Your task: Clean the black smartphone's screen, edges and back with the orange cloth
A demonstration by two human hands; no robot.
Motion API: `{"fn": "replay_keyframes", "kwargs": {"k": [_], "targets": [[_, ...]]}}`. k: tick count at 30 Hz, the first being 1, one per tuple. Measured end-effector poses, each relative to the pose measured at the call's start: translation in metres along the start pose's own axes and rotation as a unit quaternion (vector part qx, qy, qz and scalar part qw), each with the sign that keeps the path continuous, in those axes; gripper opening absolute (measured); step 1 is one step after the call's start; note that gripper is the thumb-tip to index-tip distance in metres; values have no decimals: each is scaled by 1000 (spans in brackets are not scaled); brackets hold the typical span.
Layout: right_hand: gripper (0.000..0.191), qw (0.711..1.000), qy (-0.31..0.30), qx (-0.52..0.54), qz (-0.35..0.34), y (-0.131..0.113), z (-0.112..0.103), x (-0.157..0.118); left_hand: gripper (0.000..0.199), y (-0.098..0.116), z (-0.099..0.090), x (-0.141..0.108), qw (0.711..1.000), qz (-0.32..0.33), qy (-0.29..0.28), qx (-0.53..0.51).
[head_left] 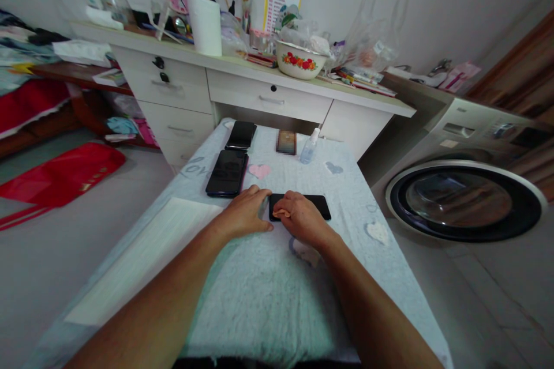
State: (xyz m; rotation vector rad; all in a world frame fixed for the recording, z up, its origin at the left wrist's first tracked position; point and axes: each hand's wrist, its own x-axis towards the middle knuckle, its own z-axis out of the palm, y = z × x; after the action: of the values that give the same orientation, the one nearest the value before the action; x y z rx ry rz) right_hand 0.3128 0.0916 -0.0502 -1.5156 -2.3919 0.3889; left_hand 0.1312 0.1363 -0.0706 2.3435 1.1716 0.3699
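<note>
A black smartphone [319, 205] lies flat and crosswise on the cloth-covered table. At its left end is my left hand [246, 211], with the fingers by the far corner and the thumb by the near corner, steadying it. My right hand [300, 216] is closed on a small orange cloth [282, 213] and presses it against the left part of the dark screen. The hand covers much of the phone's middle. Left of the phone and a little farther away lies a second smartphone [227, 172], beyond it another black phone [241, 135].
A clear spray bottle [309, 149] stands near the table's far edge, beside a small brown square item [286, 142], blurred. A pale flat strip [147, 259] lies along the left side. Beyond are a white desk [268, 89] and, at right, a washing machine [463, 184].
</note>
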Motion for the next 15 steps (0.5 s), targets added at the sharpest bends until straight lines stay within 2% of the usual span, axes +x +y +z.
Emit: {"fn": "replay_keyframes", "kwargs": {"k": [9, 15], "targets": [[20, 992, 55, -71, 86, 8, 5, 5, 64, 0, 4, 1, 1000, 13, 25, 7], [20, 986, 79, -88, 115, 11, 8, 11, 59, 0, 5, 1, 999, 13, 32, 7]]}}
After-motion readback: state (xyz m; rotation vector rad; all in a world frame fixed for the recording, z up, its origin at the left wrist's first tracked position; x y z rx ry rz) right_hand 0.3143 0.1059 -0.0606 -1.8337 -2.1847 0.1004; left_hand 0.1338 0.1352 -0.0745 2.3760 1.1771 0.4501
